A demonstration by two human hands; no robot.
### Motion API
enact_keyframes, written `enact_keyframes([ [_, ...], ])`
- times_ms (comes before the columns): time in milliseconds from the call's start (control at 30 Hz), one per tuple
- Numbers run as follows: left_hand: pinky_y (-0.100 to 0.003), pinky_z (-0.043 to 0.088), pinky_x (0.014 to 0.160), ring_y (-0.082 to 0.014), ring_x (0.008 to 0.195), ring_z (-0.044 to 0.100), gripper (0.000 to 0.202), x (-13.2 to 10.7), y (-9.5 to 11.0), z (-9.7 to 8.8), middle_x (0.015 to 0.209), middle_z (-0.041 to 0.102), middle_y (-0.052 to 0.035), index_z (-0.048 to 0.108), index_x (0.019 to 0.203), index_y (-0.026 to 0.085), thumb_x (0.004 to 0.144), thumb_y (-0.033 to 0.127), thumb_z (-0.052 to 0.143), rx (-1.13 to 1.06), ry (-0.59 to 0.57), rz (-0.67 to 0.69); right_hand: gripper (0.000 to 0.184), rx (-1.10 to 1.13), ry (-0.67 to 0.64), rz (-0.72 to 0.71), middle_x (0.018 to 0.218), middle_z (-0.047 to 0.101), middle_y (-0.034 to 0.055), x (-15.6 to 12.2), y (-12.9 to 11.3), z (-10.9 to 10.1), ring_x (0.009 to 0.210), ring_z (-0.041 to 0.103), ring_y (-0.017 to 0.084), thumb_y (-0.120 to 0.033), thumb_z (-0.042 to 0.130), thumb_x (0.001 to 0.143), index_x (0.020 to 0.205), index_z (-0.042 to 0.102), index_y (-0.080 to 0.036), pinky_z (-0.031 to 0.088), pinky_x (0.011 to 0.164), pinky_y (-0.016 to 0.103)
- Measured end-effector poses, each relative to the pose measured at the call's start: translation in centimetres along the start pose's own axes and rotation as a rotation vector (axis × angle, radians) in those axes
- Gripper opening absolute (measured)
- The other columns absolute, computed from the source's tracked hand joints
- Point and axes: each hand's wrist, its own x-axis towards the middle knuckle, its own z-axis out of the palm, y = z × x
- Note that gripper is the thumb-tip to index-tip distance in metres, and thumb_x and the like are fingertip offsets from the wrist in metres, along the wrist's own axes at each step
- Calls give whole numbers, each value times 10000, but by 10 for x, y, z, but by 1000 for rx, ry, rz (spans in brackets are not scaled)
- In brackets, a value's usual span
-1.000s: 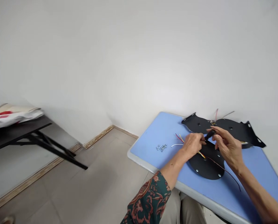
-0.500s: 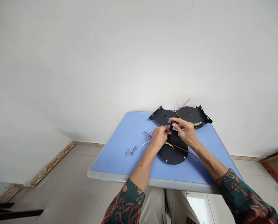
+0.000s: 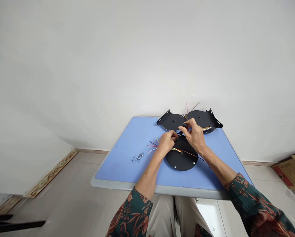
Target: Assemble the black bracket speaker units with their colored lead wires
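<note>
A black screwdriver [image 3: 185, 125] is gripped by its handle in my right hand [image 3: 194, 135], tip pointing down at the far edge of a round black metal plate [image 3: 184, 162]. My left hand [image 3: 167, 140] is closed in a pinch beside the screwdriver's tip; what its fingertips hold is hidden. A screw [image 3: 177, 139] shows just below those fingertips. Two more screws sit in the plate's near edge. From the plate's middle come several coloured wires [image 3: 177, 150], some running left under my left hand, and a dark one to the right.
Loose screws [image 3: 138, 157] lie in a small heap left of the plate on the blue table [image 3: 120, 164]. Behind my hands are two black bracketed plates [image 3: 173, 121] with wires, near the wall. A cardboard box [image 3: 292, 171] stands on the floor at right.
My right hand has turned on the screwdriver's handle, its fingers now curled closer around it. My left fingers have shifted slightly, and a screw now shows below them. The whole view has moved a little.
</note>
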Motion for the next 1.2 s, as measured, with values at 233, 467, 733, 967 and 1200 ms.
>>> enact_keyframes([
  [233, -279, 500, 820, -184, 855, 686, 84, -3, 7, 0, 887, 754, -14, 729, 847, 197, 805, 124, 725, 126, 46, 33, 243, 64, -70, -49, 820, 681, 39, 1, -4, -6, 693, 614, 164, -453, 598, 946, 951, 639, -214, 502, 609, 279],
  [467, -268, 494, 842, -180, 891, 697, 113, -2, 10, 1, 892, 772, -8, 749, 808, 203, 826, 102, 703, 121, 62, 15, 198, 166, -113, 6, 878, 750, 40, 1, -10, -9, 725, 674, 169, -381, 593, 950, 964, 708, -221, 526, 600, 270],
  [733, -265, 491, 812, -180, 857, 693, 83, -3, 6, -1, 911, 770, -1, 757, 861, 218, 814, 152, 745, 98, 58, 35, 239, 208, -137, 55, 881, 725, 51, 0, -10, -8, 735, 649, 163, -432, 617, 925, 954, 676, -202, 486, 541, 247],
  [967, -251, 478, 797, -178, 860, 704, 116, -4, 8, -1, 852, 777, 11, 749, 793, 217, 841, 124, 698, 98, 79, 22, 209, 253, -154, 65, 910, 745, 57, -1, -8, -8, 792, 681, 184, -391, 620, 922, 991, 697, -209, 522, 605, 271],
  [1200, -252, 478, 814, -191, 911, 716, 136, -5, 10, -2, 923, 795, -16, 777, 863, 214, 869, 130, 671, 143, 60, 20, 263, 264, -133, 56, 977, 713, 62, 0, -4, -7, 732, 616, 154, -422, 635, 922, 1054, 675, -198, 494, 546, 250],
])
